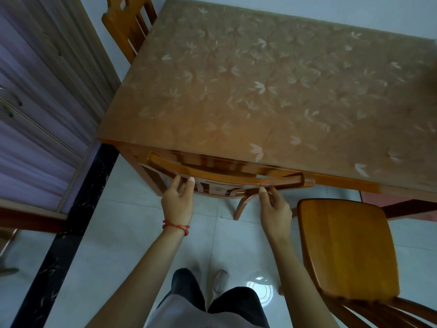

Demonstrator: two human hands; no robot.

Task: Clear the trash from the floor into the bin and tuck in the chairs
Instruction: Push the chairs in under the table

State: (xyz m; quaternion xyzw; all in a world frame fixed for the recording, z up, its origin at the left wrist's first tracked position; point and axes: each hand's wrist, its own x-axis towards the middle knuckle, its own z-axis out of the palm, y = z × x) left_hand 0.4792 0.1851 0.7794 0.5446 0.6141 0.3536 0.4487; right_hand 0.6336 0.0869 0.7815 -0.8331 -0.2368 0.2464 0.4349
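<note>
**One chair going in, one waiting**

Dark trousers and pale shoes (221,281) are showing at the bottom, standing on the tiled floor (132,233). Both hands are meeting the top rail of the tucked chair (224,177) under the table (260,79): left hand (178,200) with loosely spread fingers touching it, right hand (274,207) pinching its lower edge. No trash or bin is showing. Tucking seems to be underway; next, the pulled-out chair (345,247) at right probably needs pushing in.
</note>
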